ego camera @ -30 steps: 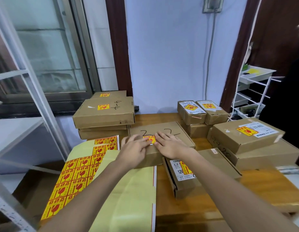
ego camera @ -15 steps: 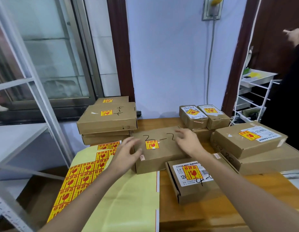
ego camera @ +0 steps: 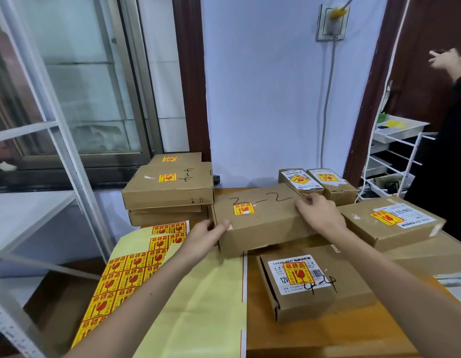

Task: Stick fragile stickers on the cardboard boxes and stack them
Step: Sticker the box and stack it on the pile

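A long cardboard box marked "2-2" is in the middle of the wooden table, its near edge raised off the surface. A yellow-and-red fragile sticker is stuck on its top. My left hand grips the box's near left corner, thumb on top. My right hand grips its far right end. A sheet of fragile stickers lies at the left, with a yellow backing sheet beside it.
A stack of stickered boxes stands at the back left. Two small stickered boxes sit at the back right, larger stickered boxes on the right, and a "4-4" box in front. Another person stands at the far right by a white rack.
Both hands left the sticker they were pressing and moved apart to the box's ends. The box is now gripped and tilted up off the table.
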